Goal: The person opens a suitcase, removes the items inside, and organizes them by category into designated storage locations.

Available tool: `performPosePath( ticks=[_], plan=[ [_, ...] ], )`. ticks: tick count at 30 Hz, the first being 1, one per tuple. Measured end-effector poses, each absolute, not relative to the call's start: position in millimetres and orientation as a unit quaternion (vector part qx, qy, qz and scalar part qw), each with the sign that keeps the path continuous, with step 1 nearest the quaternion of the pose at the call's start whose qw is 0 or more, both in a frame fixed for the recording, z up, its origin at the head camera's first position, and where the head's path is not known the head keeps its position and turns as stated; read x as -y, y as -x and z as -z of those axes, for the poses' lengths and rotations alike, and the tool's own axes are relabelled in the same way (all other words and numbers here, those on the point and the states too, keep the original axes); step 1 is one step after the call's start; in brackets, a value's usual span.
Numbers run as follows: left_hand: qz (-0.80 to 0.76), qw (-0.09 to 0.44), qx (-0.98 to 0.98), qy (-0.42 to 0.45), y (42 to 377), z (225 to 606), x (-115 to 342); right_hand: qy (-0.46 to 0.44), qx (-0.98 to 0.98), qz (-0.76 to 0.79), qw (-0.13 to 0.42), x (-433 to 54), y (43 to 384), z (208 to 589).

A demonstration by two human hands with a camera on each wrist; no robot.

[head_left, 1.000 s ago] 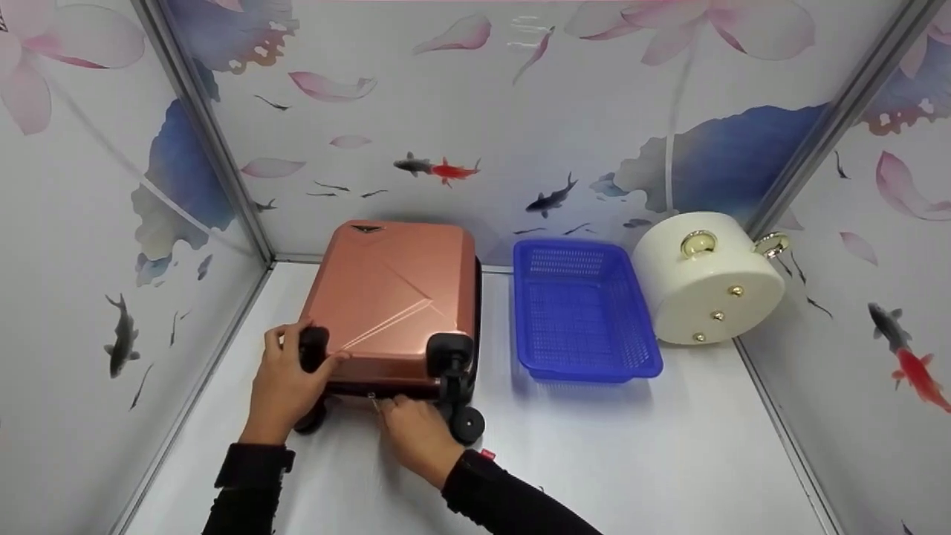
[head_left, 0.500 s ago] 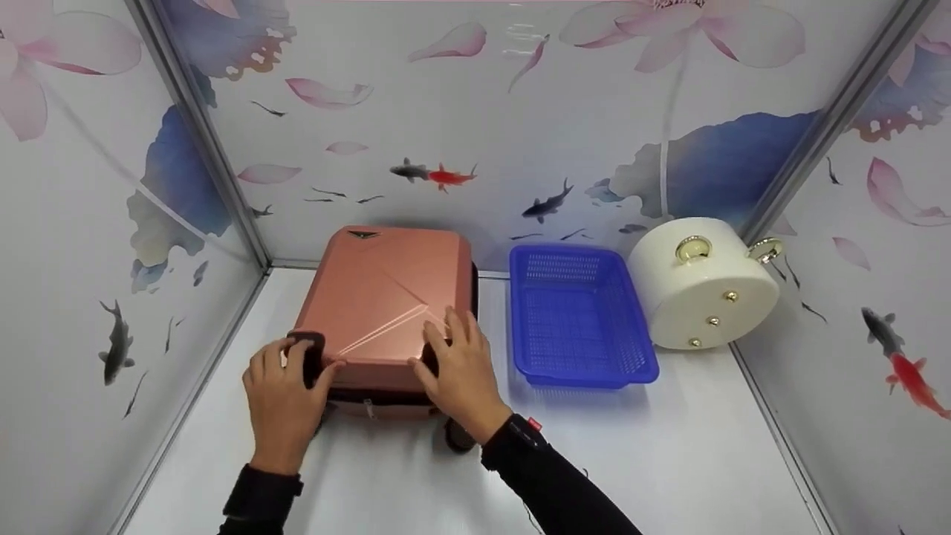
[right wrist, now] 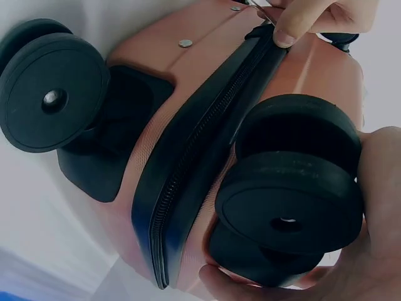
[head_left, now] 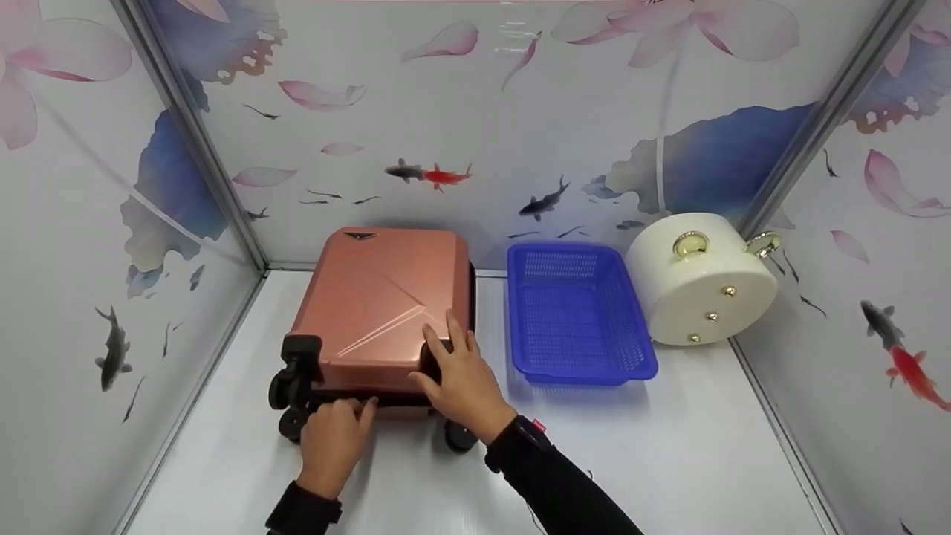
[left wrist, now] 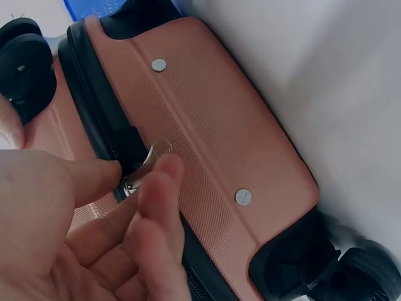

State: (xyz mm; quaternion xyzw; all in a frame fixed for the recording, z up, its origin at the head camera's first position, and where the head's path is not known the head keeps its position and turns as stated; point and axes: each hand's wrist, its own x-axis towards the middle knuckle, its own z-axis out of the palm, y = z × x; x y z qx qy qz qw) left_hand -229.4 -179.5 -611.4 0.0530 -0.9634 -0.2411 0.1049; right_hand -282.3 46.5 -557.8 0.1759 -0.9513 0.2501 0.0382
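Note:
A rose-gold hard-shell suitcase [head_left: 394,286] lies flat on the white table, its wheeled end toward me. My left hand [head_left: 334,442] is at the middle of that end, where thumb and fingers pinch the metal zipper pull [left wrist: 152,157]. From the pull, the black zipper [right wrist: 188,160] runs along the end toward the right corner. My right hand [head_left: 466,383] holds that corner, spread over a black caster wheel [right wrist: 288,207], with the thumb on the near side and fingers on the top shell. The left corner's wheels [head_left: 293,397] stick out beside my left hand.
Right of the suitcase stands a blue plastic basket [head_left: 520,327] with perforated walls. Beyond it, a cream round case [head_left: 706,297] with gold handles and studs leans by the right wall. Patterned panels [head_left: 475,111] enclose the table at the back and both sides.
My right hand has left the zipper pull and moved to the suitcase's right wheel corner. My left hand has let go of the left corner and taken the zipper pull.

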Motion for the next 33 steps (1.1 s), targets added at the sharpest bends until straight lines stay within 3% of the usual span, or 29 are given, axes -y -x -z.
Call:
performPosePath(
  ticks=[20, 33],
  plan=[
    [0.217, 0.181, 0.959, -0.004, 216, 636, 211, -0.155, 0.958, -0.237, 0.041, -38, 276, 542],
    [0.301, 0.197, 0.929, -0.088, 225, 651, 286, -0.146, 0.962, -0.229, 0.041, -35, 274, 539]
  ],
)
